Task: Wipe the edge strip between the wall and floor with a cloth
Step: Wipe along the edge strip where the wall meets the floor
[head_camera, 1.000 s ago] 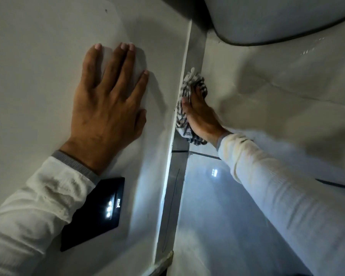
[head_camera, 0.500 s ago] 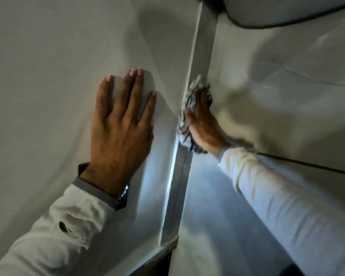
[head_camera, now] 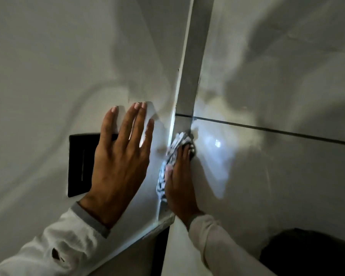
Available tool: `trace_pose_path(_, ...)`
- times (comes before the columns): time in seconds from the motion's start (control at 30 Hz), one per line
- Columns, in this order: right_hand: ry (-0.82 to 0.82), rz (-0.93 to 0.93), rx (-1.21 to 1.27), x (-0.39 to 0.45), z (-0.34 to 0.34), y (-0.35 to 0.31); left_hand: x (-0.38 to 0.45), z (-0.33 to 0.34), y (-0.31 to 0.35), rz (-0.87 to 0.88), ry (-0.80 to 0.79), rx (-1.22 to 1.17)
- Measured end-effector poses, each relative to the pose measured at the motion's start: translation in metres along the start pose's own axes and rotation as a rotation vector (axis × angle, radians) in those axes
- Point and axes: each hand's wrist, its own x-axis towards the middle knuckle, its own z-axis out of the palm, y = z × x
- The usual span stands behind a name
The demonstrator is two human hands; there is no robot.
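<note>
The grey edge strip (head_camera: 191, 62) runs up the middle of the view between the white wall (head_camera: 58, 56) on the left and the glossy tiled floor (head_camera: 277, 176) on the right. My right hand (head_camera: 180, 184) presses a black-and-white patterned cloth (head_camera: 175, 150) flat against the strip's lower part, just below a dark tile joint. My left hand (head_camera: 120, 162) lies flat on the wall with fingers spread, holding nothing.
A black wall plate (head_camera: 80, 166) sits on the wall, partly under my left hand. The wall ends at a corner edge (head_camera: 147, 234) near the bottom. A dark grout line (head_camera: 277, 131) crosses the floor. A dark shape (head_camera: 311, 253) fills the bottom right corner.
My right hand has dragged the cloth down the strip toward me. The view has shifted, so the dark curved object at the top is out of frame. My left hand stays flat on the wall.
</note>
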Motion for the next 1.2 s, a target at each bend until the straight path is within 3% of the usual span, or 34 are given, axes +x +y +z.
trace_pose_path(0.1, 0.117, 0.176, 0.471, 0.048, -0.036, -0.001, -0.001, -0.003, -0.008, -0.083, 0.109, -0.088)
trace_pose_path(0.13, 0.13, 0.204, 0.522, 0.05, -0.038, -0.005, -0.006, -0.002, -0.013, -0.098, 0.146, -0.127)
trace_pose_path(0.23, -0.011, 0.201, 0.517, 0.008, -0.029, -0.01, -0.034, 0.008, -0.032, -0.185, 0.232, -0.246)
trace_pose_path(0.33, -0.206, 0.178, 0.342, -0.027, -0.023, -0.004, -0.06, 0.016, -0.046, -0.175, 0.214, -0.334)
trace_pose_path(0.47, -0.085, 0.22, 0.398, 0.021, -0.044, -0.007, -0.07, 0.023, -0.05, -0.11, 0.223, -0.296)
trace_pose_path(0.6, -0.126, 0.19, 0.344, 0.023, -0.049, -0.003, -0.068, 0.027, -0.052, -0.066, 0.252, -0.266)
trace_pose_path(0.7, -0.35, 0.081, 0.196, -0.023, -0.048, -0.006, -0.066, 0.031, -0.056, -0.05, 0.256, -0.268)
trace_pose_path(0.8, -0.528, 0.09, 0.178, -0.041, -0.054, -0.007, -0.058, 0.032, -0.058, -0.046, 0.248, -0.276)
trace_pose_path(0.87, -0.496, 0.14, 0.248, -0.029, -0.064, -0.011, -0.057, 0.03, -0.059, -0.06, 0.25, -0.268)
trace_pose_path(1.03, -0.211, 0.136, 0.366, 0.028, -0.083, -0.007, -0.054, 0.024, -0.059, -0.039, 0.26, -0.218)
trace_pose_path(1.1, -0.247, 0.065, 0.314, 0.021, -0.077, 0.006, -0.054, 0.024, -0.058, -0.044, 0.253, -0.226)
trace_pose_path(1.2, -0.5, -0.029, 0.182, -0.042, -0.049, 0.016, -0.052, 0.025, -0.057, -0.057, 0.239, -0.289)
